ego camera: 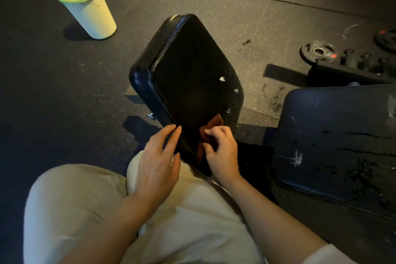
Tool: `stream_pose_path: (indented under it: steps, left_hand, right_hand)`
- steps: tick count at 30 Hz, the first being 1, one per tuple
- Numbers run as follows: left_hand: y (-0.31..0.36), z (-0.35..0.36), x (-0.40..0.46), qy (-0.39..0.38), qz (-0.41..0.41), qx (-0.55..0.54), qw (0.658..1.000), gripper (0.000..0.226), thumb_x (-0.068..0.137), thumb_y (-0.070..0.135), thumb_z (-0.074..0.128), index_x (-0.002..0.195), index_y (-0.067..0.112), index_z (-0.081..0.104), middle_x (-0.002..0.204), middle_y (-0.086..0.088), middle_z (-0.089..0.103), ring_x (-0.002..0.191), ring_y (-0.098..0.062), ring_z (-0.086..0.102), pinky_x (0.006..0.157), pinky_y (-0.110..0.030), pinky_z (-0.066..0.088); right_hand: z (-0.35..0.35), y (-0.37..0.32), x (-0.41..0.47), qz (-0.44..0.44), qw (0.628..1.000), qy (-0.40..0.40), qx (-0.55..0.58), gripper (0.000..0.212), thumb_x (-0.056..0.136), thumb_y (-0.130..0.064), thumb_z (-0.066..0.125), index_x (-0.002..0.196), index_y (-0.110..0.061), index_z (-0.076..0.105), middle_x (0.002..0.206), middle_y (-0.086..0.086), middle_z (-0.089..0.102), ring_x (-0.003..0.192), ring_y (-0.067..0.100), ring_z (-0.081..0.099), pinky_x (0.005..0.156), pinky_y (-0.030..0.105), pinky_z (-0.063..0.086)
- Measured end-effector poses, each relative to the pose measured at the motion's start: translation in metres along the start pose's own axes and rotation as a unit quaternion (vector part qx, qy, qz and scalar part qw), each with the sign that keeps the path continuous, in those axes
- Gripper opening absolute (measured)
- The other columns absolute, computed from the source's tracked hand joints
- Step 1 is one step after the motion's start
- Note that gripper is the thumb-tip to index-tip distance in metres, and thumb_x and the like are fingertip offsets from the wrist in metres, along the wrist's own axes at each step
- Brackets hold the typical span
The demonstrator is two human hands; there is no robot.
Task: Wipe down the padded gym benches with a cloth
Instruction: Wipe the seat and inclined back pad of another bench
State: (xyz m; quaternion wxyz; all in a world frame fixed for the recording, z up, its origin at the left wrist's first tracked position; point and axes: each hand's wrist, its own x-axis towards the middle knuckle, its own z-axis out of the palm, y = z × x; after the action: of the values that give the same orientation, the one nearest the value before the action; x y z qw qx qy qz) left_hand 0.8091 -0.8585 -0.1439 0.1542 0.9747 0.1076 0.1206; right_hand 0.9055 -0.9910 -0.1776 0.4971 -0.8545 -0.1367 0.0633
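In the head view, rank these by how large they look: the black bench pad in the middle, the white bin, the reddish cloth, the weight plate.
Largest to smallest as they look:
1. black bench pad
2. white bin
3. weight plate, farther away, so unsure against the cloth
4. reddish cloth, partly hidden by the right hand

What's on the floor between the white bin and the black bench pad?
Nothing: in the head view only bare dark speckled floor lies between the white bin and the bench pad.

Dark speckled rubber floor (53,83) with a pale green-rimmed bin (87,9) and weight plates (318,51) directly on it.
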Motion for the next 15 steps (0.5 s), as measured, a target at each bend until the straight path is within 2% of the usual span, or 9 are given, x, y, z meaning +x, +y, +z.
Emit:
stream_pose_path:
  steps: [2, 3, 5, 7, 8, 11, 13, 15]
  left_hand:
    - [-0.002, -0.001, 0.000, 0.002, 0.005, -0.004, 1.000, 0.067, 0.079, 0.005, 0.074, 0.141, 0.009, 0.048, 0.137, -0.011, 0.047, 0.119, -0.017, 0.043, 0.090, -0.032, 0.046]
    - [-0.003, -0.002, 0.001, 0.005, 0.008, -0.006, 1.000, 0.066, 0.079, 0.004, 0.073, 0.140, 0.009, 0.049, 0.137, -0.011, 0.048, 0.118, -0.017, 0.044, 0.090, -0.031, 0.044]
    - [-0.004, -0.003, 0.002, 0.008, 0.013, -0.002, 1.000, 0.063, 0.080, 0.004, 0.071, 0.139, 0.010, 0.051, 0.136, -0.011, 0.048, 0.118, -0.018, 0.045, 0.091, -0.030, 0.043]
    - [-0.005, -0.003, 0.001, 0.008, 0.023, 0.005, 1.000, 0.059, 0.080, 0.004, 0.070, 0.137, 0.008, 0.053, 0.135, -0.012, 0.049, 0.118, -0.019, 0.045, 0.092, -0.031, 0.043]
    - [-0.005, -0.003, 0.000, 0.009, 0.029, 0.004, 1.000, 0.058, 0.080, 0.003, 0.070, 0.136, 0.007, 0.054, 0.135, -0.013, 0.050, 0.118, -0.019, 0.045, 0.093, -0.031, 0.042]
    - [-0.003, -0.001, -0.001, 0.008, 0.038, -0.009, 0.999, 0.055, 0.082, 0.002, 0.069, 0.135, 0.007, 0.055, 0.134, -0.014, 0.052, 0.118, -0.020, 0.046, 0.092, -0.032, 0.044]
    - [-0.001, 0.000, -0.002, 0.011, 0.047, -0.007, 0.999, 0.052, 0.081, 0.002, 0.070, 0.131, 0.006, 0.058, 0.132, -0.014, 0.055, 0.117, -0.021, 0.047, 0.089, -0.032, 0.046]
    - [0.000, 0.001, -0.002, 0.007, 0.066, 0.004, 0.998, 0.050, 0.078, 0.000, 0.074, 0.127, 0.005, 0.062, 0.130, -0.015, 0.057, 0.117, -0.022, 0.048, 0.089, -0.032, 0.046]
  right_hand:
    - [-0.010, 0.005, 0.001, 0.056, 0.998, 0.023, 0.002, 0.027, 0.083, -0.002, 0.069, 0.103, -0.019, 0.068, 0.110, -0.007, 0.052, 0.101, 0.002, 0.050, 0.097, 0.032, 0.048]
    - [-0.013, 0.000, 0.002, 0.039, 0.998, 0.044, 0.012, 0.027, 0.082, -0.003, 0.071, 0.105, -0.018, 0.068, 0.111, -0.006, 0.052, 0.100, 0.001, 0.050, 0.096, 0.028, 0.048]
    - [-0.010, -0.016, 0.000, -0.056, 0.996, 0.062, 0.039, 0.028, 0.080, -0.006, 0.073, 0.106, -0.014, 0.070, 0.112, -0.001, 0.054, 0.103, 0.005, 0.053, 0.095, 0.020, 0.046]
    - [0.001, -0.027, -0.005, -0.119, 0.992, 0.030, 0.040, 0.024, 0.080, -0.006, 0.073, 0.102, -0.013, 0.071, 0.111, -0.001, 0.054, 0.105, 0.010, 0.055, 0.096, 0.022, 0.045]
    - [0.006, -0.026, -0.005, -0.117, 0.992, 0.018, 0.036, 0.020, 0.080, -0.005, 0.073, 0.098, -0.013, 0.071, 0.108, -0.004, 0.054, 0.104, 0.012, 0.056, 0.095, 0.026, 0.047]
    - [0.004, 0.004, 0.001, -0.004, 1.000, 0.012, 0.005, 0.016, 0.079, 0.000, 0.071, 0.091, -0.011, 0.073, 0.102, -0.006, 0.055, 0.096, 0.010, 0.057, 0.092, 0.031, 0.050]
    - [-0.008, 0.024, 0.000, 0.092, 0.995, 0.004, -0.021, 0.018, 0.081, -0.001, 0.071, 0.095, -0.012, 0.074, 0.103, -0.006, 0.055, 0.098, 0.009, 0.056, 0.091, 0.024, 0.049]
    - [-0.017, 0.031, -0.002, 0.117, 0.992, 0.042, -0.024, 0.021, 0.081, -0.003, 0.073, 0.101, -0.012, 0.073, 0.104, -0.005, 0.055, 0.099, 0.009, 0.056, 0.088, 0.017, 0.047]
